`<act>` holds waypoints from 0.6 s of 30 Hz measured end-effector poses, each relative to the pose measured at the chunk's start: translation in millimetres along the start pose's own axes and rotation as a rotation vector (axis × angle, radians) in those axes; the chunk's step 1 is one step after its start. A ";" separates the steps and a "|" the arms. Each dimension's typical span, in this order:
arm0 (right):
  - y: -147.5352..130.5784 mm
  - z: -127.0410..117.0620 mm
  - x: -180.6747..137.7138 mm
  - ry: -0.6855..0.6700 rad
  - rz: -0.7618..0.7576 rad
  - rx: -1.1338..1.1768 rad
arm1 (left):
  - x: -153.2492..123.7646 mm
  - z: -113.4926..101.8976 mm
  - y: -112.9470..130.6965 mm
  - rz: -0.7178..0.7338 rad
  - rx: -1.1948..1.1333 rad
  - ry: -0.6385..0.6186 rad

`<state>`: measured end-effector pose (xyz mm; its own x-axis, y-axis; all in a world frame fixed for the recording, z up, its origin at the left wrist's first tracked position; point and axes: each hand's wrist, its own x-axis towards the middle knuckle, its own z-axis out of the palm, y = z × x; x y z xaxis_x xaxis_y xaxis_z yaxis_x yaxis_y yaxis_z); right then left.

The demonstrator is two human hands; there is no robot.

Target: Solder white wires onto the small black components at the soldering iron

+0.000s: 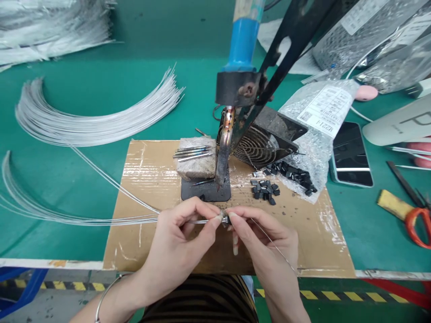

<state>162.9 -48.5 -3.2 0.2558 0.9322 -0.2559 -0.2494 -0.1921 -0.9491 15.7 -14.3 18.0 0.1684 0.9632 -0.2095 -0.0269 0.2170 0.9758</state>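
Observation:
Between thumb and fingers, my left hand (186, 240) pinches several thin white wires (131, 220) that trail off to the left. My right hand (261, 235) is closed on a small black connector (226, 219) at the wire ends, so the two hands' fingertips almost meet. A thin silvery wire (274, 246) runs across my right hand; its upper end is hidden by the fingers. Just above the hands hangs the bent tip of a soldering iron (222, 163) with a blue handle (241, 42), clamped in a black metal stand (286, 49).
Cardboard (148, 179) covers the bench front. Behind lie a fan (261, 143), a block (197, 168) with metal rods, and loose black connectors (265, 190). A white wire bundle (101, 125) rests left; a bubble-wrap bag (310, 139), phone (350, 154) and scissors (417, 224) lie right.

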 end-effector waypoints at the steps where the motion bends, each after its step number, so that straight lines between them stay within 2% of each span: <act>1: 0.3 -0.1 0.0 -0.001 0.000 0.004 | 0.1 0.2 0.1 0.000 -0.001 0.001; 9: 1.1 0.1 -0.9 0.015 0.003 -0.003 | 2.6 2.8 -0.2 -0.006 -0.010 0.014; 16: 2.5 -0.2 -1.5 0.026 -0.058 -0.070 | 2.9 3.1 0.7 -0.010 -0.014 0.019; 18: 5.3 -2.8 -1.7 0.015 -0.117 -0.119 | 3.5 3.9 0.5 -0.010 -0.006 0.026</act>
<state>163.7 -51.9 -8.4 0.2904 0.9460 -0.1442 -0.1045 -0.1184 -0.9874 20.1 -11.5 18.0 0.1431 0.9647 -0.2209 -0.0318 0.2276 0.9732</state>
